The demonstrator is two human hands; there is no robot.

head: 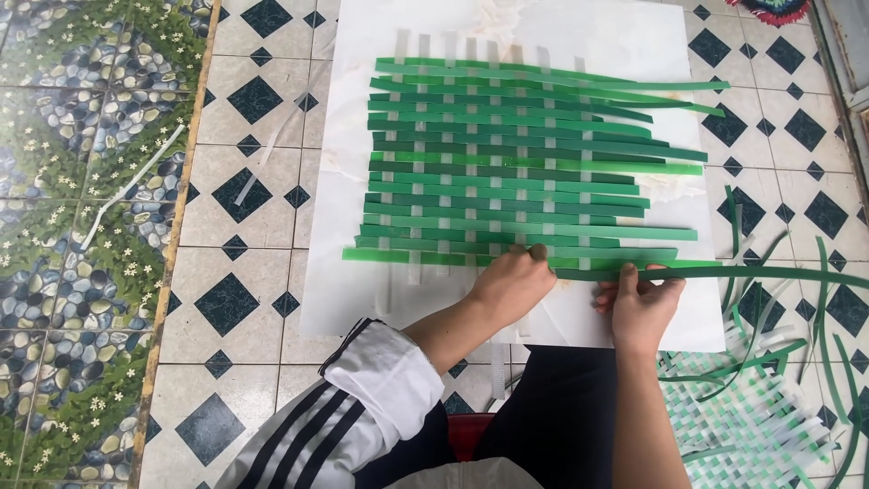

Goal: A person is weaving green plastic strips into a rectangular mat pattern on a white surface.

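— Head view: what room is left at the edges?

— The woven mat [507, 163] is laid on a white sheet [634, 36]; bare margins are seen left and below, tiled floor [244, 299] beyond.

— And the hands?

— A dark green strip [724, 271] is pinched by the right hand [639, 303] at the mat's lower right edge. The left hand [512, 282] is pressed, fingers curled, on the bottom row. Loose strips [769, 344] are scattered right.
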